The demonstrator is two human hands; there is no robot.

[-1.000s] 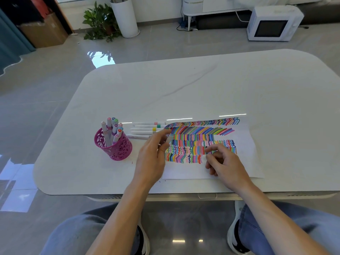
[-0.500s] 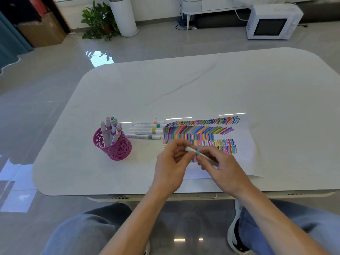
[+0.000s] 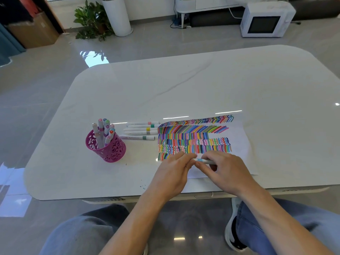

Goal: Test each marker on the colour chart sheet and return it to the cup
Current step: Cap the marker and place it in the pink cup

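Left hand [image 3: 171,173] and right hand [image 3: 227,171] meet fingertip to fingertip, each pinching one end of a slim white marker [image 3: 204,161] with a pale blue band, held nearly level. Beneath them spreads the glossy, smooth white counter [image 3: 184,85] with rounded corners. The marker is held over the near part of the flat paper colour chart sheet [image 3: 241,151], which is crowded with striped and wavy strokes. To its left stands a round magenta openwork cup [image 3: 112,151] of upright markers [image 3: 103,129]. Five loose markers [image 3: 141,130] lie parallel between the cup and the sheet.
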